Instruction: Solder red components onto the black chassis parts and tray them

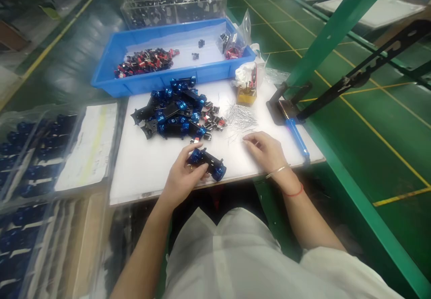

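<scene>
My left hand (184, 173) is wrapped around a black-and-blue plastic part (210, 162) with a shiny blue round end, held tilted above the table's front edge. My right hand (266, 153) is closed, thumb and fingertips together, just below a pile of thin silvery wire pieces (241, 117); anything in that pinch is too small to make out. Beyond my left hand lies a heap of similar black-and-blue parts (177, 110). Small black, silver and red pieces (213, 118) are scattered between that heap and the wires.
A blue tray (168, 73) with red and black pieces stands at the back. A blue-handled soldering iron (296, 138) rests in its stand at right, near a yellow box (247, 96). A green post (336, 29) rises on the right; parts trays (30, 155) stand left.
</scene>
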Available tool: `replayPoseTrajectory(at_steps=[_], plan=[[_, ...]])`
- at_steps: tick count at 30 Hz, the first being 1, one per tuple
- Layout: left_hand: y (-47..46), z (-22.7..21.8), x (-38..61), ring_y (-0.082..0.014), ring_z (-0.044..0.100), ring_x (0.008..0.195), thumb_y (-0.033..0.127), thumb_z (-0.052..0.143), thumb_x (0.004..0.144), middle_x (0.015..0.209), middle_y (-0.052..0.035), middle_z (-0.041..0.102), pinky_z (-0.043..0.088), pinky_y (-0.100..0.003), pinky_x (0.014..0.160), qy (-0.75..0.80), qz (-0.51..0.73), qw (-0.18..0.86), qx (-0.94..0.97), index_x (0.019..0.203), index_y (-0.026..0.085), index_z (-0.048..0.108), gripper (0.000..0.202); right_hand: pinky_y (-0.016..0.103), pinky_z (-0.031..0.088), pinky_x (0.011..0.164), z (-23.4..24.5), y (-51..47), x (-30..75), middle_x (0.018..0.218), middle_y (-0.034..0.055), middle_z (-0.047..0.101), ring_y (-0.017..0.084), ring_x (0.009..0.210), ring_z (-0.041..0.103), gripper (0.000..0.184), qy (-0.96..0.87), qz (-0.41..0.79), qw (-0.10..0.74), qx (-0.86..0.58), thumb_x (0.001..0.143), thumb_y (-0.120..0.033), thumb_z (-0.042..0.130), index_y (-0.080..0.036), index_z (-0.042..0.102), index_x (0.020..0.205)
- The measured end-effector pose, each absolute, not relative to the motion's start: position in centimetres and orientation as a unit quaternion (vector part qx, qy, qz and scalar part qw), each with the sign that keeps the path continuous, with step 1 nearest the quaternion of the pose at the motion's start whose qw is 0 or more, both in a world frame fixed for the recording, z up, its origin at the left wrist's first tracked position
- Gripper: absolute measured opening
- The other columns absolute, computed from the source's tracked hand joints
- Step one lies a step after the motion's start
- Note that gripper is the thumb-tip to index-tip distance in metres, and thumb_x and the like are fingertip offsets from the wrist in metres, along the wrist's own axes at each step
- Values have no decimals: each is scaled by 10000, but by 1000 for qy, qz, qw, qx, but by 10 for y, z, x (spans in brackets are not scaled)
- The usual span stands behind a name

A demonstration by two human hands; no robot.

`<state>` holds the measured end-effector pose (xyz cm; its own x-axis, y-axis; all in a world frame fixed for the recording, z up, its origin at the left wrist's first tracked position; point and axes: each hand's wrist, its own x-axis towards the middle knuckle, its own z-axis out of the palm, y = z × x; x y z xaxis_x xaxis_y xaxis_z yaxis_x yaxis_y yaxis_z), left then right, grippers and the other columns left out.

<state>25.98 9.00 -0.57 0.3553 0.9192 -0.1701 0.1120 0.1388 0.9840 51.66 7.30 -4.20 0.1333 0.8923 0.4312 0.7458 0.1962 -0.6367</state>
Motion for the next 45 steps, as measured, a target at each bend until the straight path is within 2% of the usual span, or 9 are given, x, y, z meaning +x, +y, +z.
replayPoseTrajectory(at_steps=[10, 15, 21, 24, 27, 29, 33, 39, 45], plan=[[101, -22, 269, -142, 682, 739, 392, 751, 789, 990, -30, 675, 585, -280, 718, 469, 285, 618, 562, 1220, 220, 524, 517, 309, 448, 703, -36, 93, 510, 802, 51, 598, 207, 757, 570, 126, -724, 96, 252, -635, 927, -190, 564, -208, 555, 803], [99, -18, 269, -136, 666, 719, 344, 725, 800, 1013, -36, 667, 582, -273, 678, 447, 314, 644, 536, 1299, 217, 454, 582, 309, 429, 658, -26, 98, 508, 734, 38, 552, 193, 684, 521, 205, -754, 90, 232, -607, 930, -146, 486, -225, 461, 743], [91, -17, 268, -128, 632, 662, 307, 684, 800, 894, -13, 650, 571, -268, 648, 454, 353, 615, 540, 1160, 205, 539, 401, 302, 420, 571, -32, 107, 504, 668, 16, 537, 173, 588, 495, 199, -756, 76, 260, -596, 813, -100, 465, -245, 392, 698], [89, -16, 268, -129, 610, 623, 279, 667, 786, 804, 10, 624, 560, -261, 595, 455, 356, 605, 548, 1101, 208, 560, 341, 275, 430, 549, -30, 104, 501, 659, -2, 555, 151, 570, 514, 142, -753, 100, 277, -588, 816, -131, 433, -237, 429, 722], [89, -15, 268, -118, 588, 595, 262, 634, 794, 768, 7, 623, 545, -249, 591, 444, 337, 598, 576, 1065, 193, 621, 280, 274, 457, 574, -21, 97, 492, 676, -16, 582, 149, 595, 549, 91, -717, 209, 325, -580, 846, -236, 452, -226, 541, 858], [89, -15, 268, -118, 592, 615, 266, 621, 798, 815, -20, 638, 534, -243, 593, 438, 331, 592, 590, 967, 171, 668, 199, 290, 464, 592, -14, 93, 483, 688, -13, 588, 159, 617, 562, 168, -658, 331, 368, -567, 837, -337, 502, -221, 578, 932], [90, -15, 268, -123, 585, 601, 318, 660, 782, 737, -13, 622, 509, -236, 576, 451, 333, 588, 583, 911, 158, 673, 206, 305, 449, 606, -5, 90, 461, 659, -5, 578, 169, 624, 552, 262, -563, 470, 418, -536, 747, -466, 617, -215, 569, 802], [91, -17, 270, -117, 547, 494, 542, 601, 823, 613, 0, 594, 429, -226, 503, 465, 341, 588, 567, 862, 150, 650, 398, 399, 456, 894, -10, 85, 438, 896, 69, 687, 254, 923, 619, 268, -559, 432, 460, -538, 736, -475, 629, -210, 642, 776], [88, -14, 271, -100, 450, 424, 584, 559, 836, 513, 33, 529, 347, -223, 459, 476, 325, 579, 577, 786, 173, 604, 416, 350, 506, 777, -12, 78, 440, 807, 32, 640, 210, 813, 608, 161, -624, 328, 466, -535, 796, -374, 585, -221, 627, 772]])
